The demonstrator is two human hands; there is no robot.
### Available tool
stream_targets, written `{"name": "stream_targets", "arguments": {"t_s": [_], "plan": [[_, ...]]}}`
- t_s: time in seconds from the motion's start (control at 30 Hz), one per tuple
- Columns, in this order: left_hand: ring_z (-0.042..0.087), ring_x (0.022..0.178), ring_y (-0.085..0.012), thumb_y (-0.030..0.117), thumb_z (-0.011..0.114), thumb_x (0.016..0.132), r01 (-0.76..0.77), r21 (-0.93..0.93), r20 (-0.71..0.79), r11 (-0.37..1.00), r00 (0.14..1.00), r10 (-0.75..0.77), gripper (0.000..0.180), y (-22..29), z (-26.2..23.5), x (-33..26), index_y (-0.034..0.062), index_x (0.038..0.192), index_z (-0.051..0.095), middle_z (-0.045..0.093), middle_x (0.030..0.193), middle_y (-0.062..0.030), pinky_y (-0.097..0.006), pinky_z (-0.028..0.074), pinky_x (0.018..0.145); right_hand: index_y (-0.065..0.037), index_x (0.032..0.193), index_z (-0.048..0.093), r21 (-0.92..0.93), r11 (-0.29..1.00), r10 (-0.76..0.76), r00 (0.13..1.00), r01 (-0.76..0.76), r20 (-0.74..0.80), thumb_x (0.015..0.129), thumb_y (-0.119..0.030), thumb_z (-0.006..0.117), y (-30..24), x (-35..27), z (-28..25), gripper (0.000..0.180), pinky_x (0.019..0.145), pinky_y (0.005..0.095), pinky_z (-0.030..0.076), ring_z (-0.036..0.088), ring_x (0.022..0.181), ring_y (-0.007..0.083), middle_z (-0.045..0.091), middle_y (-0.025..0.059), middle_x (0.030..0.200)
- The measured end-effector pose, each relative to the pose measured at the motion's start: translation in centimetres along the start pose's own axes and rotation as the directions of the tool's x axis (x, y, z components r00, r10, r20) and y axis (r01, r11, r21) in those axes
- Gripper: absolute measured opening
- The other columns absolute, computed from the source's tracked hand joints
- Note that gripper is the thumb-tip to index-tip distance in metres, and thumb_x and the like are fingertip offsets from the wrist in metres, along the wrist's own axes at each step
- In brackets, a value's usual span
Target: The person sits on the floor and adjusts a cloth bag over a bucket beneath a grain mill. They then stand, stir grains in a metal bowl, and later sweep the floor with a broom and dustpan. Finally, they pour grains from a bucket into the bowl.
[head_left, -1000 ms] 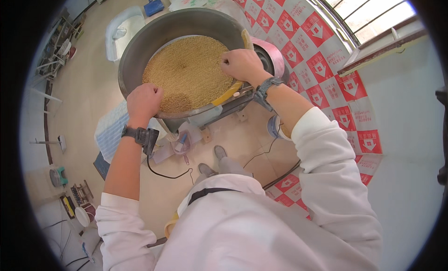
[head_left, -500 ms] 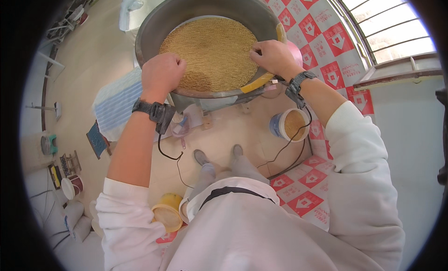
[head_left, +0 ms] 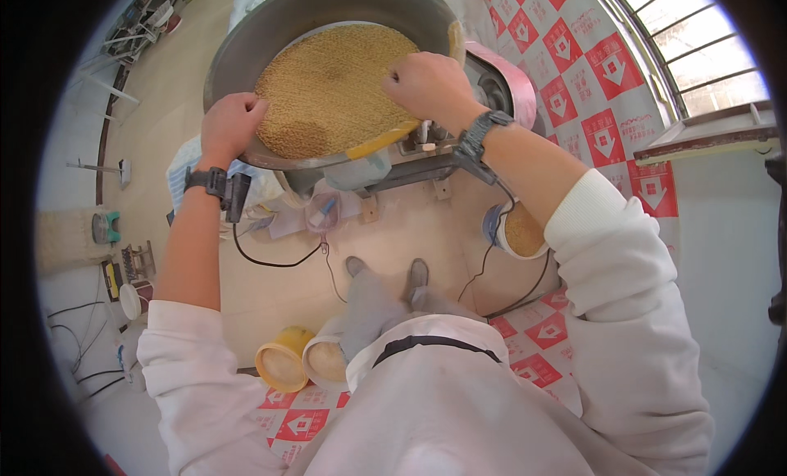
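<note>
The person's left hand (head_left: 229, 125) and right hand (head_left: 433, 86), both curled closed (on what, one cannot tell), flank the golden grain (head_left: 336, 83) inside the grey basin (head_left: 236, 66), apparently spaced for balance.

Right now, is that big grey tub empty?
No: golden grains lie spread in a broad layer inside the tub.

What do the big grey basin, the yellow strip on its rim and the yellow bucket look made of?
Big grey basin: plastic or metal, unclear; smooth, dull wall.
Yellow strip: perhaps tape, fairly smooth, flat along the edge.
Yellow bucket: likely moulded plastic, given its even colour and soft gloss.
</note>
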State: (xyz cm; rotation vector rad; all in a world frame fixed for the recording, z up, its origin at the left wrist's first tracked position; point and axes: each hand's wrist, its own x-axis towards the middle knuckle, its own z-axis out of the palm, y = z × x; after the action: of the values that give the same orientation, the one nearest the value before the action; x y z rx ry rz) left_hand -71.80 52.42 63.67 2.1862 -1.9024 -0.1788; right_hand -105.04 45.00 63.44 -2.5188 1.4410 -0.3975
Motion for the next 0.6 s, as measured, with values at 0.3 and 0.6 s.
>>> {"name": "stream_targets", "arguments": {"t_s": [0.3, 0.6], "plan": [[0.063, 0.073, -0.039, 0.042, 0.058, 0.093, 0.013, 0.03, -0.007, 0.999, 1.0, -0.013, 0.04, -0.9, 0.5, 0.5, 0.0056, 0.077, 0.066, 0.065, 0.075, -0.0179, -0.048, 0.048, 0.067, -0.006, 0.081, 0.078, 0.062, 0.998, 0.025, 1.0, -0.026, 0.018, 0.088, -0.035, 0.058, 0.6, 0.4, 0.6, 0.035, 0.077, 0.0521, 0.056, 0.071, 0.081, 0.0412, 0.073, 0.0195, 0.083], [0.063, 0.075, -0.0383, 0.042, 0.059, 0.092, 0.001, 0.031, -0.02, 1.0, 1.0, -0.001, 0.04, -1.2, 0.7, 0.6, 0.0055, 0.076, 0.065, 0.065, 0.076, -0.0178, -0.047, 0.048, 0.068, -0.006, 0.084, 0.078, 0.068, 0.997, 0.028, 0.998, -0.032, 0.049, 0.088, -0.034, 0.058, 0.1, 0.1, -0.1, 0.034, 0.078, 0.0513, 0.057, 0.071, 0.084, 0.041, 0.074, 0.0192, 0.084]]}}
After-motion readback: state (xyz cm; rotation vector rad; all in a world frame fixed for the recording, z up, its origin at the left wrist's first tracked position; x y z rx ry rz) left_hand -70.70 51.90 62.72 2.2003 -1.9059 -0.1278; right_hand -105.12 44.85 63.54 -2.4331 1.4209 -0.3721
